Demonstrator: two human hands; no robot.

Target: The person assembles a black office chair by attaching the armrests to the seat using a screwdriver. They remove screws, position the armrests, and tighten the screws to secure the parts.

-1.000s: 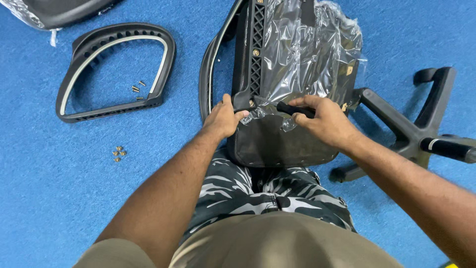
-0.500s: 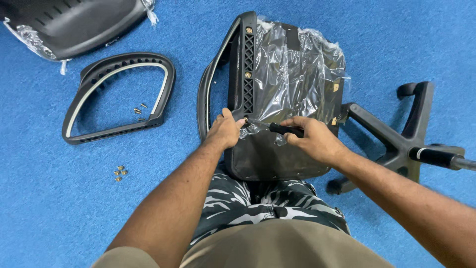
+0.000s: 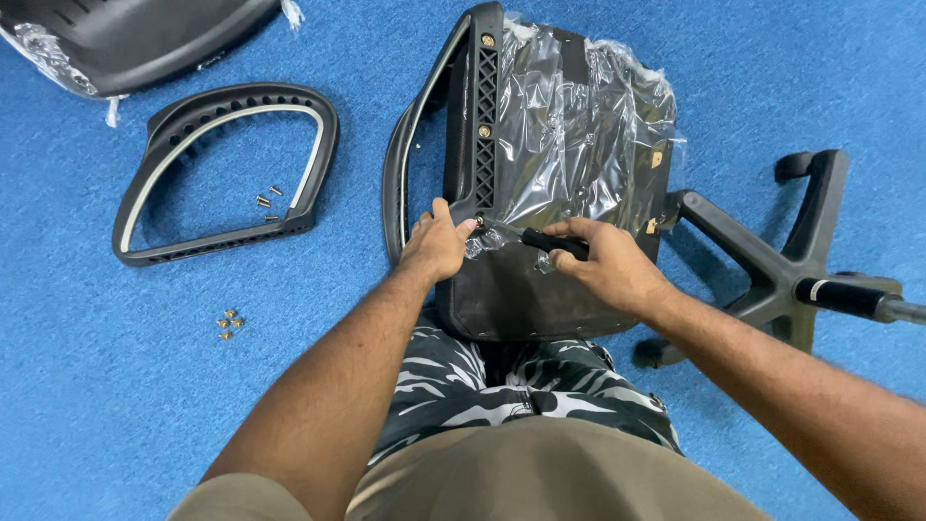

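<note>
Far left, a plastic-wrapped black chair part (image 3: 125, 39) is lying at the top corner of the blue carpet (image 3: 116, 415). Next, a loose armrest loop (image 3: 227, 174) is lying flat, small screws (image 3: 269, 200) sitting inside it and a few brass bits (image 3: 229, 324) lying below it. Moving in, our left hand (image 3: 434, 246) is pressing on the chair seat (image 3: 540, 183), fingers pinching at a bolt hole beside the attached armrest (image 3: 410, 164). Our right hand (image 3: 608, 265) is closing its grip around a black-handled screwdriver (image 3: 540, 241), tip pointing at that hole. The seat is leaning against our knees. Far right, the star base (image 3: 772, 270) is lying on its side.
</note>
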